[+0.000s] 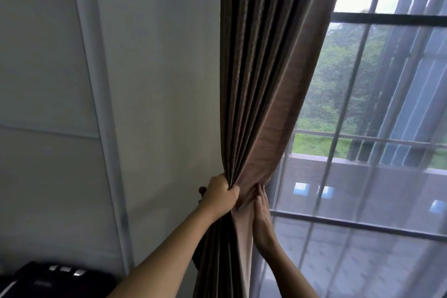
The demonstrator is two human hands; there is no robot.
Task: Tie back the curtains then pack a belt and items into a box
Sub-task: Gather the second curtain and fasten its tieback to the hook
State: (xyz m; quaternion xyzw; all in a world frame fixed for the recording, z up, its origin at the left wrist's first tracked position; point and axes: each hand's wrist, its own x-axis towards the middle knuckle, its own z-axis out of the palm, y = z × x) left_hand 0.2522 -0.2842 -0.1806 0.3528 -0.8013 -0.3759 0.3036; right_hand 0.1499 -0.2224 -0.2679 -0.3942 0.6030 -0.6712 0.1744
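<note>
**Now the curtain is bunched, not yet tied**

Plainly the brown curtain is soft and fairly heavy. It hangs in deep, close pleats from above the view and narrows to a waist low in the scene, where both hands meet it. Cloth like this will likely slump and slide out of a loose hold, so the place to take it is at that waist, round the whole bundle. The left hand has it there, with its fingers curled tight round the gathered folds. The right hand lies just to the right, its fingers straight and together, pressed flat against the smoother, paler outer panel (pressing, not pinching, as far as shows). No tie-back band can be seen. A small dark thing just left of the left hand may be a hook, but it is too small to tell.

The weave is a dull brown with a faint sheen. To its right a sheer white curtain hangs over the window bars, with trees beyond. To its left is a pale panelled wall, and at near left a black object.
</note>
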